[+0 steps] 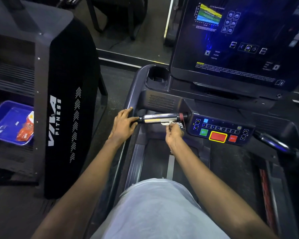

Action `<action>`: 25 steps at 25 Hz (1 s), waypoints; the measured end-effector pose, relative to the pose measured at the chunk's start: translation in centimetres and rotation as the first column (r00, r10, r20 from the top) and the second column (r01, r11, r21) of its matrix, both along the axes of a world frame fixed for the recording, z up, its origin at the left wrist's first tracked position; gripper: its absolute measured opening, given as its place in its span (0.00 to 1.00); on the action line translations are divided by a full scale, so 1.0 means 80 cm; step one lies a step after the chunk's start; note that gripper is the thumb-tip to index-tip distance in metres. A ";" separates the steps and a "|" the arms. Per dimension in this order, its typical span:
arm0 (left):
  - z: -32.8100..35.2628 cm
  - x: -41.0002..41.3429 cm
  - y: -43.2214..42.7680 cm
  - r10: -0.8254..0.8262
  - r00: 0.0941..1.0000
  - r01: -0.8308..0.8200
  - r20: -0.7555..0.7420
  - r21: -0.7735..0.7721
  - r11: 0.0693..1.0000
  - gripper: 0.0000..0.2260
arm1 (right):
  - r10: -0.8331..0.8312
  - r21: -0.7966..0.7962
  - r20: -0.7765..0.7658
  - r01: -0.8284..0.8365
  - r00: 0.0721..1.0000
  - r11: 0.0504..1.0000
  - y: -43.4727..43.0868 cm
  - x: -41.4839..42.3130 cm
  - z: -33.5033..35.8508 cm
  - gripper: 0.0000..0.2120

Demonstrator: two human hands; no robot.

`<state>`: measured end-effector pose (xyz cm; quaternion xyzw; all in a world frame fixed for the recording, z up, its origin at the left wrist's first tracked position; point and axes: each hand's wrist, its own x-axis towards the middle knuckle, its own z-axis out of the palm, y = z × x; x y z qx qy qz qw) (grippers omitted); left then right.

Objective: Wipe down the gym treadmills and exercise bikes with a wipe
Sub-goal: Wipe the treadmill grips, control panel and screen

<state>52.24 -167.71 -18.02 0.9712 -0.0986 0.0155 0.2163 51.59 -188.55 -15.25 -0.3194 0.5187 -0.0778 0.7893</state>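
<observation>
I stand on a dark treadmill (138,83) facing its console. A short metal-sleeved handle bar (160,118) juts left from the button panel (221,130). My right hand (173,135) pinches a small white wipe (167,123) against the underside of that bar. My left hand (123,123) rests on the left side rail, with its fingers touching the bar's black end cap. The lit touchscreen (240,37) rises above the panel.
Another machine with a black VIVA FITNESS side cover (67,104) stands close on the left. A blue tray (0,118) with a red-orange packet (25,130) lies on it. A cup holder (156,75) is at the console's left corner. The right handle bar (273,142) mirrors the left one.
</observation>
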 end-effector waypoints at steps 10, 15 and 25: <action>0.014 0.021 -0.046 -0.070 0.994 0.085 -0.089 0.178 0.980 0.20 | 0.319 -0.802 -0.163 -0.314 0.934 0.509 -0.048 -0.007 -0.002 0.10; 0.019 0.025 -0.055 -0.072 0.993 0.088 -0.090 0.183 0.979 0.18 | 0.547 -0.900 -0.435 -0.351 0.715 -0.257 -0.077 -0.008 0.004 0.12; 0.063 0.076 -0.115 -0.052 0.997 0.051 -0.063 -0.026 0.998 0.15 | 0.535 -0.924 -0.320 -0.382 0.782 0.005 -0.124 0.039 0.075 0.09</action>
